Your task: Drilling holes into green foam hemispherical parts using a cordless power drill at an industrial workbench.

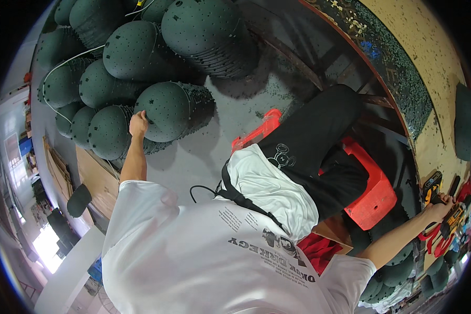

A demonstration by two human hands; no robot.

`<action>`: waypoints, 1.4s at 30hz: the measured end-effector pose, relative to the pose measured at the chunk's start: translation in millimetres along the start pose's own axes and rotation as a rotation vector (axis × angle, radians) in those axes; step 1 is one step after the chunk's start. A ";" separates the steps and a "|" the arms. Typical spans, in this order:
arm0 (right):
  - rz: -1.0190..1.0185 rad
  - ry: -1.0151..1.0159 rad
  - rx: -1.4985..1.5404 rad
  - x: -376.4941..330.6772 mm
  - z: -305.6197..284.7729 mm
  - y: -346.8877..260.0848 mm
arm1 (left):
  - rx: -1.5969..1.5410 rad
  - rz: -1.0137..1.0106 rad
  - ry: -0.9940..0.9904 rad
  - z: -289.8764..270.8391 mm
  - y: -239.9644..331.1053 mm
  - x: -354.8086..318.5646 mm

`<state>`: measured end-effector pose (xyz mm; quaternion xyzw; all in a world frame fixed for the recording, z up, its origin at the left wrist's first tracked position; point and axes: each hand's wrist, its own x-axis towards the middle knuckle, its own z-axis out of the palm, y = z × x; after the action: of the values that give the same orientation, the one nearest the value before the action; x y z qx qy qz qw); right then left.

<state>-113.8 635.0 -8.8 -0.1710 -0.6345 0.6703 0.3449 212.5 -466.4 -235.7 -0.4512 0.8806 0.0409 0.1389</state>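
Two domes, left grip between

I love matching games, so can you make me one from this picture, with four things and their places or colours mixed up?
Things:
1. left hand
2. right hand
3. plastic stool
4. T-shirt

Matches:
A. red
B. at yellow-and-black tools
C. mostly white
D. at a dark green dome

Pairs: 1-D, 2-B, 3-A, 4-C
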 end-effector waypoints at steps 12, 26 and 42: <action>-0.015 -0.008 -0.010 -3.9 3.7 -4.2 | -0.050 -0.044 -0.007 2.1 1.6 -8.3; -0.009 0.008 -0.042 -12.6 13.6 -9.4 | -0.069 -0.097 -0.047 12.8 2.9 12.5; -0.004 0.001 -0.121 -14.2 11.9 -9.2 | -0.160 -0.233 -0.062 31.8 2.1 22.5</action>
<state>-109.4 616.2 -1.2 -0.1903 -0.6740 0.6300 0.3355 204.9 -476.5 -272.6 -0.5586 0.8115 0.1084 0.1333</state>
